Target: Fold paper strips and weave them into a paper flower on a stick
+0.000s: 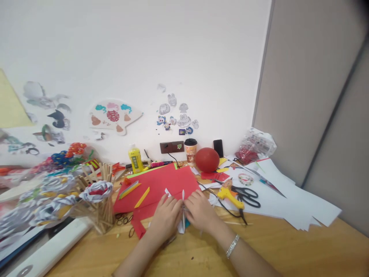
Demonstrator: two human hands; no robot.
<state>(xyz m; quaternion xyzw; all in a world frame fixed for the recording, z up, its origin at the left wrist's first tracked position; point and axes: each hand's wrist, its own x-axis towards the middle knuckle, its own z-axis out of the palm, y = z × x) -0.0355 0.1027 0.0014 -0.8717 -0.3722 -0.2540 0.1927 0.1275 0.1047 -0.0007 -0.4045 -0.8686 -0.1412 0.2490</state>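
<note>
My left hand [167, 215] and my right hand [200, 213] meet over a small folded white paper piece [182, 200] at the near middle of the wooden table [273, 246]. Both hands have their fingers curled and pressed on the paper, which stands up in a thin crease between them. A bit of teal paper [187, 223] shows under my right hand. The hands rest partly on a large red paper sheet [161, 182]. A silver bracelet [233, 246] is on my right wrist.
A yellow glue gun [229, 196] and black scissors [248, 194] lie right of my hands on white sheets [288, 200]. Behind stand a red ball [206, 159], a cup [190, 151] and a yellow glue bottle [135, 159]. Paper flowers and wooden sticks [100, 204] crowd the left.
</note>
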